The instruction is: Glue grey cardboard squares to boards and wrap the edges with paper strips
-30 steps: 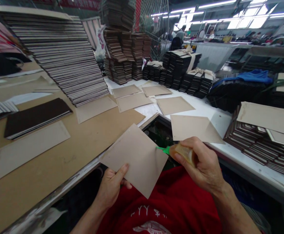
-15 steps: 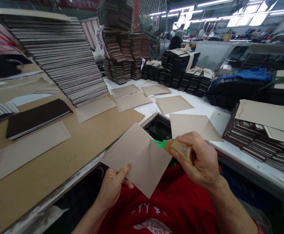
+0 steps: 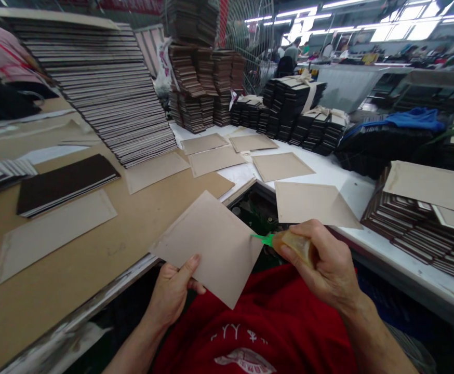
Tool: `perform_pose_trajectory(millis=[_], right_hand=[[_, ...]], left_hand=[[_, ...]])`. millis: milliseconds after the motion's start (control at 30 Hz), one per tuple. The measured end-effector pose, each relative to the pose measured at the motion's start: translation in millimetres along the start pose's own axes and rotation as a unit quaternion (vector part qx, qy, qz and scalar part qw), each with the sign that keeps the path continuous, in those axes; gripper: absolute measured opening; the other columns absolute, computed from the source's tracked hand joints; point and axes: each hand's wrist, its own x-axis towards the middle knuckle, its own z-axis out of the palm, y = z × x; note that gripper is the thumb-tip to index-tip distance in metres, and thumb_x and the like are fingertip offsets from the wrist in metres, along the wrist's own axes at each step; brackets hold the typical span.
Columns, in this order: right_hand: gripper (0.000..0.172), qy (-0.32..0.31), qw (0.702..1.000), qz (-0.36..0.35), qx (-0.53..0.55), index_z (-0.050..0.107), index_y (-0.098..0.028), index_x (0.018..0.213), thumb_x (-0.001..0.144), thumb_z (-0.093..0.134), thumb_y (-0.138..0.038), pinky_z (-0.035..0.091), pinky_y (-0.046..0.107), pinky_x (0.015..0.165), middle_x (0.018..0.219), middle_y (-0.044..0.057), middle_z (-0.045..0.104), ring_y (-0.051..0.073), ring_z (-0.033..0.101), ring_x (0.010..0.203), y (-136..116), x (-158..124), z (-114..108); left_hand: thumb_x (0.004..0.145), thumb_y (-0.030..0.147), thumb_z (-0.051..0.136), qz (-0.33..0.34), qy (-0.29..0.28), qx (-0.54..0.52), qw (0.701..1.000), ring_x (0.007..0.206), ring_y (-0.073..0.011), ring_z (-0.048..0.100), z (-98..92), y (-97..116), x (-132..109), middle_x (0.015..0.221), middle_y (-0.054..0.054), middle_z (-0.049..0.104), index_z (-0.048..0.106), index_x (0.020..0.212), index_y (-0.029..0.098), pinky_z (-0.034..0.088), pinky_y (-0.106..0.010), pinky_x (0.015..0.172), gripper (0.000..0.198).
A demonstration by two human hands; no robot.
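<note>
My left hand (image 3: 176, 285) pinches a beige board (image 3: 211, 244) at its lower left edge, thumb on top and fingers beneath. The board is held tilted in front of my red top, over the gap between the tables. In my right hand (image 3: 324, 259) is a glue bottle (image 3: 297, 246) with amber contents, gripped around its body. Its green nozzle (image 3: 264, 238) points left, with the tip at the board's right edge. A faint line runs along the board's upper left edge. Whether glue is flowing I cannot tell.
Several beige boards (image 3: 315, 202) lie on the white table (image 3: 328, 174). A tall leaning stack of boards (image 3: 106, 88) rises at the left, near a dark board pile (image 3: 69, 182) on the tan table (image 3: 149, 223). Another stack (image 3: 425, 228) stands right. A person (image 3: 4, 47) is at far left.
The nozzle tip has moved right and slightly down along the board's upper right edge. The board has shifted a little left and up. Both hands keep their holds.
</note>
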Motion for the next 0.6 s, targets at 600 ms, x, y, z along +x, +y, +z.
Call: perform_pose_trajectory(millis=[600], right_hand=[[0.030, 0.011, 0.999, -0.014, 0.032, 0.053, -0.019, 0.106, 0.079, 0.066, -0.024, 0.044, 0.029, 0.063, 0.090, 0.005, 0.057, 0.017, 0.056, 0.075, -2.8, 2.8, 1.7]], left_hand=[[0.073, 0.033, 0.073, 0.001, 0.004, -0.007, 1.000, 0.063, -0.0158, 0.063, -2.8, 7.7, -2.3, 0.094, -0.006, 0.067, 0.060, 0.110, 0.013, 0.050, -0.021, 0.034, 0.043]])
